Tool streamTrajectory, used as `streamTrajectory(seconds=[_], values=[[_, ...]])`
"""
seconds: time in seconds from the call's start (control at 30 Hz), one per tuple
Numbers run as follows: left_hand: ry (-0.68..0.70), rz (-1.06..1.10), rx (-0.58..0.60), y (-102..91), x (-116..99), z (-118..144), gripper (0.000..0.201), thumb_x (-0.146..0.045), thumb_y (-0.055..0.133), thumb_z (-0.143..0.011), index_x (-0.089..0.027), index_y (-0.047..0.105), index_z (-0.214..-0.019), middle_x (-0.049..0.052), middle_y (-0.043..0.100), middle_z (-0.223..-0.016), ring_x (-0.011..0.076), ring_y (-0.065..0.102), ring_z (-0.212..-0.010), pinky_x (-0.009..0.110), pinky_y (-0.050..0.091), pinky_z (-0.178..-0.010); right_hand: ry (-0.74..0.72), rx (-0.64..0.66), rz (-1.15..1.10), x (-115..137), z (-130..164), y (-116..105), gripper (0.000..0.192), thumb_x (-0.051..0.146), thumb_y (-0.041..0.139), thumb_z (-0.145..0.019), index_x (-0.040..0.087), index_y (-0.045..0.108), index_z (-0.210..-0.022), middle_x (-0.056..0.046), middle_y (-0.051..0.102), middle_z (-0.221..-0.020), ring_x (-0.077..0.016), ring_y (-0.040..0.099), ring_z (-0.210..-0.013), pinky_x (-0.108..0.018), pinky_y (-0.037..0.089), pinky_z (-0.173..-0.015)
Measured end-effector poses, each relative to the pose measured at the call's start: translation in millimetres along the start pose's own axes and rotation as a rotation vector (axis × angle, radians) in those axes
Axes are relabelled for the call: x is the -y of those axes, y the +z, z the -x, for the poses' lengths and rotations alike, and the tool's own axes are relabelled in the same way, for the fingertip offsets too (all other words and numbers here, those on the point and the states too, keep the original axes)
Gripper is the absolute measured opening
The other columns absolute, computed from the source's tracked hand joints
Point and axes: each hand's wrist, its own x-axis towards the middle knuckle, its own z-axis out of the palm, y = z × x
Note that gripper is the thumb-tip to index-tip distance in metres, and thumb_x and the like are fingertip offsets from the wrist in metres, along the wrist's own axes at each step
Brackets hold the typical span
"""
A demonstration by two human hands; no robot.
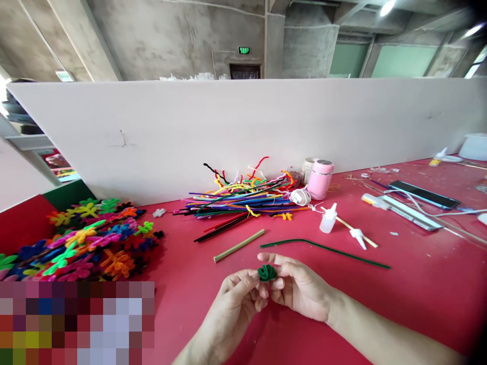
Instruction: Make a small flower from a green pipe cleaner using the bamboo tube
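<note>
Both hands meet over the red table (418,294) near its front edge. A small dark green pipe-cleaner coil (267,272), shaped like a little flower, is pinched between them. My left hand (236,299) grips its left side with thumb and fingers. My right hand (300,289) holds its right side. A long dark green pipe cleaner (327,247) lies on the table just beyond the hands. A tan stick (239,246) lies next to it on the left.
A heap of finished colourful pipe-cleaner flowers (91,238) fills the left. A bundle of straight pipe cleaners (239,200) lies by the white partition (243,121), beside a pink cup (320,179), a small glue bottle (327,219) and a skewer (352,226). A phone (424,194) lies at right.
</note>
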Motion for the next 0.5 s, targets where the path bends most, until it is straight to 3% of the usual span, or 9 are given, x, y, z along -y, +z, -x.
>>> streamTrajectory(seconds=[0.3,0.5], values=[[0.018,0.018,0.048,-0.3,1.4,-0.4,0.019,-0.017,0.053,-0.079,-0.008,0.063,-0.066,0.005,0.058,-0.060,0.0085,0.048,-0.055,0.020,0.035,-0.055,-0.013,0.055,-0.049,-4.5,-5.8,-4.7,0.031,0.011,0.050,-0.071,0.014,0.054,-0.101,0.001,0.053,-0.058,-0.0084,0.050,-0.055,-0.018,0.038,-0.056],[0.046,-0.039,0.019,-3.3,3.8,-2.6,0.016,-0.022,0.059,-0.075,-0.010,0.062,-0.065,0.004,0.057,-0.059,0.0088,0.046,-0.053,0.022,0.035,-0.054,-0.061,-0.012,-0.027,-4.1,-2.9,0.8,0.029,0.011,0.055,-0.069,0.015,0.055,-0.098,0.002,0.053,-0.060,-0.0059,0.047,-0.051,-0.017,0.038,-0.054]])
